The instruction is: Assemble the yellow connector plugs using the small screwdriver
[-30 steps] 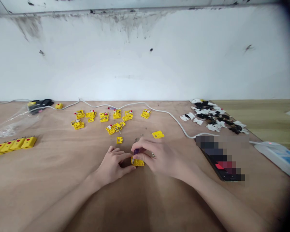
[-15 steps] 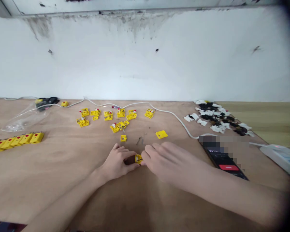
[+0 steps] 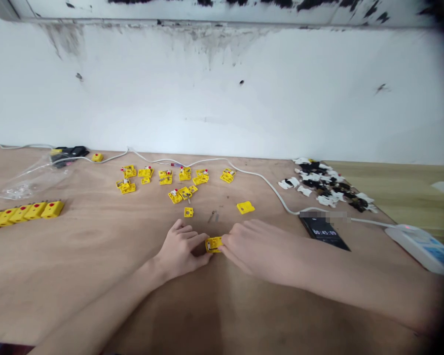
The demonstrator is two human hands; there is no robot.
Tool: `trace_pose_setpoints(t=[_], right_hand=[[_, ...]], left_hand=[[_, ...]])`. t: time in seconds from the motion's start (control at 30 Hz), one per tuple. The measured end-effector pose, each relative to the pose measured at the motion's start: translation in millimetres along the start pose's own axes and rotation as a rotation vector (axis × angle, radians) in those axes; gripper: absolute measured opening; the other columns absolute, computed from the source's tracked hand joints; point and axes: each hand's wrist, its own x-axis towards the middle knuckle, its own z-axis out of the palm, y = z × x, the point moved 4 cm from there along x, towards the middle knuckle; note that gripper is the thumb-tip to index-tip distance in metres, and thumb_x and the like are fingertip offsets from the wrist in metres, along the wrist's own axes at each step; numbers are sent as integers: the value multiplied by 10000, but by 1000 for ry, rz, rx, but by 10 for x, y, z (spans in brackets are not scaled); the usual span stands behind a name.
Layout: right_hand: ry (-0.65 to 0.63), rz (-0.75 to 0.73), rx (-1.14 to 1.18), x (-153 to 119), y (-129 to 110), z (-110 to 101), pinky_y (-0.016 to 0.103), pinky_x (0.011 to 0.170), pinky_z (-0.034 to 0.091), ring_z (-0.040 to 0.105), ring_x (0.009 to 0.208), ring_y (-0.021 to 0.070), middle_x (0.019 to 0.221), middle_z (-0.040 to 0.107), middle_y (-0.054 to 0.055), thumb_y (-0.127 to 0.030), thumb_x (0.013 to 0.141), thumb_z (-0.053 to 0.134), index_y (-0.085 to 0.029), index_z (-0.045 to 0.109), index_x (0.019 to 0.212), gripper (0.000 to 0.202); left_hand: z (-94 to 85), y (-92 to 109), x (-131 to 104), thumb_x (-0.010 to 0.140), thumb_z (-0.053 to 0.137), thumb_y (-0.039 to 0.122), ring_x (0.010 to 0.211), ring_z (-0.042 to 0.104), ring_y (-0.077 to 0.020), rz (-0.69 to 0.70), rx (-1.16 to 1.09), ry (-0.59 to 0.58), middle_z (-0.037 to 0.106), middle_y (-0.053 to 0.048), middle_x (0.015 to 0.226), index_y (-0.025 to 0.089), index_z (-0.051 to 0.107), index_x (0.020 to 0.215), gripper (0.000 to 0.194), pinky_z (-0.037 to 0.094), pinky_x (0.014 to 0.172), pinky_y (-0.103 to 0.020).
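Note:
Between my two hands, low over the wooden table, is a small yellow plastic casing (image 3: 213, 244) with its open inside facing up. My left hand (image 3: 183, 248) pinches its left end between thumb and fingers. The fingers of my right hand (image 3: 249, 248) close on its right end and hide that part. Just beyond lie a small yellow square piece (image 3: 188, 212), a thin metal piece (image 3: 211, 215) and a flat yellow cover (image 3: 245, 207). Farther back, several opened yellow casings with red and white parts, such as one casing (image 3: 185, 173), lie spread out.
A row of yellow casings with red buttons (image 3: 35, 211) stands at left, near a clear plastic bag (image 3: 29, 180). A white cable (image 3: 261, 172) crosses the back to a power strip (image 3: 424, 248). A phone (image 3: 327, 234) and a pile of black and white pieces (image 3: 329, 185) are at right.
My right hand has shifted slightly right on the casing, so more of its inside shows. The view has tilted a little, and the right forearm now covers more of the phone.

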Motion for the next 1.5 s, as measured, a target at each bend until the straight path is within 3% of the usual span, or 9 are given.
trace_pose_setpoints(t=[0.1,0.2,0.6,0.87,1.03,1.17,1.3,1.4,1.5], right_hand=[[176,16,-63,-119,-109,83,299,533,283,607,603,197,701,656,43,-110,898,615,-165,668,847,92],[259,-35,-140,-191,-213,128,305,549,333,617,644,191,808,667,34,-25,783,697,-151,652,1014,267],[26,-287,-266,133,-282,-168,305,476,302,604,582,184,700,676,54,-135,765,771,-151,700,735,79],[-8,30,120,378,-164,-189,255,510,381,633,552,170,651,691,72,-153,748,698,-136,734,732,43],[-30,248,281,313,173,-253,254,476,346,575,471,146,615,699,59,-140,771,623,-167,742,657,167],[206,303,729,208,726,-88,266,596,455,667,671,187,770,757,19,-345,848,632,-229,786,787,202],[688,437,942,83,1247,382,357,902,504,681,993,242,1064,754,71,-438,916,560,-184,753,1000,331],[895,506,981,12,1335,806,406,1002,472,637,1132,242,1281,672,105,-386,941,533,-185,651,1259,394],[916,475,1002,-33,1239,1065,384,915,516,674,1008,229,1110,726,102,-375,969,499,-176,704,1143,335]], left_hand=[[18,1,-7,793,675,391,639,596,-171,-10,24,9,696,3,640,230,726,914,208,333,717,-367],[17,-11,0,763,697,391,629,585,-167,-41,-12,-44,686,10,620,229,723,866,193,347,735,-366],[-5,-31,16,782,685,305,609,556,-144,-50,-65,-132,632,24,586,231,694,730,91,324,719,-337],[-13,-35,22,816,693,372,617,563,-147,-61,-72,-138,648,18,595,225,687,696,190,325,721,-340],[-34,-25,24,826,716,420,697,620,-168,-84,-85,-170,709,11,701,266,747,926,186,340,743,-348],[-26,-56,4,862,689,466,775,655,-191,-103,-102,-160,743,-8,804,280,730,1058,273,367,778,-361],[-32,-107,4,901,653,455,841,658,-208,-113,-63,-145,746,-28,902,255,688,1169,336,375,799,-372],[-47,-134,17,915,642,440,867,649,-212,-128,-35,-157,734,-36,932,230,678,1177,337,376,810,-376],[-69,-142,28,924,639,395,863,635,-201,-125,-53,-146,718,-34,926,227,643,1232,351,380,799,-363]])
